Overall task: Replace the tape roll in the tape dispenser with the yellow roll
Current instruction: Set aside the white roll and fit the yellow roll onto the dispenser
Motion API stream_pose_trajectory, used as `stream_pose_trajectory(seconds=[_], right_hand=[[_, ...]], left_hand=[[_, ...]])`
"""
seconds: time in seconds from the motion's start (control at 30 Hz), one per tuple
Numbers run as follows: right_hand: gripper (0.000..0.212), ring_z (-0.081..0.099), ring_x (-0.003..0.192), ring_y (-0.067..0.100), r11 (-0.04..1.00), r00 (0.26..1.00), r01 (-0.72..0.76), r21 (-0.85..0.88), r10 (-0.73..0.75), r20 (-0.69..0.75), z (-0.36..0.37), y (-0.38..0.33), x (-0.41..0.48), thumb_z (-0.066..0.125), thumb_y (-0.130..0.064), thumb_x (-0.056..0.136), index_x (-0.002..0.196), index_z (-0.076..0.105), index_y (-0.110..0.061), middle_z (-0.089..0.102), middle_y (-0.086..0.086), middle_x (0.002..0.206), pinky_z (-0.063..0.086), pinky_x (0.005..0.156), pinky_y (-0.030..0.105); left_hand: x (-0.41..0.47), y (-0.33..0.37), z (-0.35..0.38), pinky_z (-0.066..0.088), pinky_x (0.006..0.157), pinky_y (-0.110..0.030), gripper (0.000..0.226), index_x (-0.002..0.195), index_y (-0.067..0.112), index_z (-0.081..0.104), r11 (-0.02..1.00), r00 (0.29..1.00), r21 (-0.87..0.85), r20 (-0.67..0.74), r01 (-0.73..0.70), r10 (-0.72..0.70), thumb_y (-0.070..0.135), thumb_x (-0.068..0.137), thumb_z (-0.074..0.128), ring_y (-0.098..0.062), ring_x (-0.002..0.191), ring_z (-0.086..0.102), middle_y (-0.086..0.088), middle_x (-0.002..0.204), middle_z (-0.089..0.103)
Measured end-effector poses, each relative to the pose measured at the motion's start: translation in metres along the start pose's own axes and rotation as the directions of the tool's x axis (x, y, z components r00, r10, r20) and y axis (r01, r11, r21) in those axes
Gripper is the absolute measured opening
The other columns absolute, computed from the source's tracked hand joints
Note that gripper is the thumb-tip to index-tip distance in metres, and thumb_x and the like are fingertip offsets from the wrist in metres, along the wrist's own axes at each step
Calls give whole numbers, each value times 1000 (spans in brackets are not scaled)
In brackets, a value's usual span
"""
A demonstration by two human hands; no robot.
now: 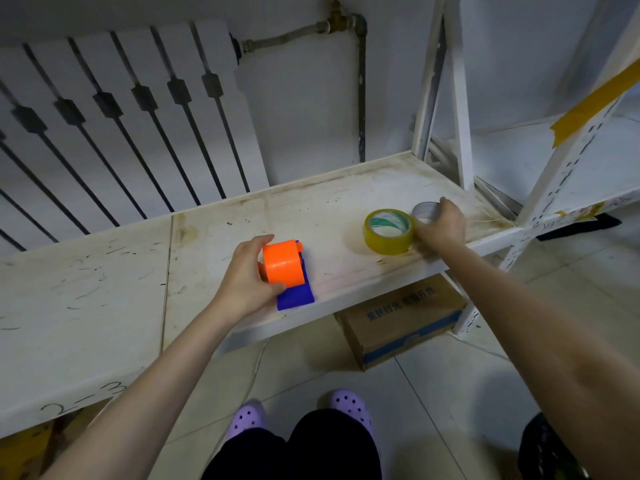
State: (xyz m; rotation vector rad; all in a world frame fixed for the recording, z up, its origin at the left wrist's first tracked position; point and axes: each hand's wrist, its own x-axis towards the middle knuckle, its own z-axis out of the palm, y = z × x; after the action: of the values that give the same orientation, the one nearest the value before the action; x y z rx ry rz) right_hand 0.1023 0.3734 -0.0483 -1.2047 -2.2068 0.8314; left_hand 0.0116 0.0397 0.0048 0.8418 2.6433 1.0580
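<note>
The tape dispenser, orange on top with a blue base, sits near the front edge of the white shelf. My left hand grips its orange body from the left side. To the right lies the yellow roll, flat on the shelf. Just behind it and touching it is a small grey-white roll. My right hand is closed on that grey-white roll, fingers over its far rim, thumb side close to the yellow roll.
A white radiator and a pipe stand behind the shelf. White shelf uprights rise at the right. A cardboard box sits on the tiled floor below the shelf's front edge.
</note>
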Motion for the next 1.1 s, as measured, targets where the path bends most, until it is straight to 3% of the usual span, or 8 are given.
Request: stream_pose_trajectory(seconds=[0.1,0.2,0.33,0.47,0.57,0.8,1.0,1.1], right_hand=[[70,35,134,31,1000,999,27,-5,-27,-17,0,-10,-8,68,-25,76,137,37,-9,43,12,140,27,111,49],[57,42,130,27,980,978,197,20,-195,-70,1,-25,-25,60,-3,78,132,45,-12,51,8,136,35,110,45],[27,60,92,31,895,909,415,-166,-415,33,14,-41,-46,47,-16,87,107,65,-10,67,13,104,51,76,38],[31,56,90,29,774,892,451,-444,-411,189,29,-47,-57,44,-33,91,87,65,-12,65,9,89,36,85,36],[13,54,81,26,760,904,428,-489,-360,233,34,-50,-62,50,-19,87,84,61,-13,67,7,87,33,78,32],[20,59,87,33,859,884,460,-224,-419,209,26,-83,-101,51,-20,88,103,63,-14,67,12,95,38,72,33],[23,40,125,25,862,862,441,249,-484,149,13,-135,-160,58,-17,89,111,61,-11,43,10,137,38,103,33],[12,53,107,18,803,866,329,497,-467,180,5,-154,-183,58,-18,90,100,60,-11,56,9,119,45,101,34]], left_hand=[[-5,4,1,46,83,-37,100,145,20,20,963,983,-205,-26,174,-183,-2,66,77,-28,120,47,-10,145,33],[-9,6,2,46,80,-37,83,137,13,30,832,935,-454,6,319,-355,-7,68,73,-27,107,51,-12,128,45],[-15,9,5,51,74,-34,31,108,8,53,795,938,-519,37,313,-345,6,81,66,-25,95,59,-11,109,60],[-22,13,1,39,58,-22,12,98,8,56,791,948,-556,-16,256,-318,5,87,59,-12,75,53,0,82,58],[-27,10,-5,46,53,-18,15,100,7,57,758,941,-596,-11,266,-338,0,86,58,-10,72,55,0,81,59],[-45,-1,-30,51,51,-15,18,101,6,60,658,928,-723,-61,213,-368,-3,86,57,-14,74,60,-5,84,64],[-68,0,-52,51,50,-12,17,89,14,61,626,918,-767,-134,142,-373,-2,86,56,-10,72,59,2,77,67],[-81,-1,-62,51,63,-21,25,110,6,59,617,917,-778,-155,115,-367,0,86,57,-11,78,60,-9,98,65]])
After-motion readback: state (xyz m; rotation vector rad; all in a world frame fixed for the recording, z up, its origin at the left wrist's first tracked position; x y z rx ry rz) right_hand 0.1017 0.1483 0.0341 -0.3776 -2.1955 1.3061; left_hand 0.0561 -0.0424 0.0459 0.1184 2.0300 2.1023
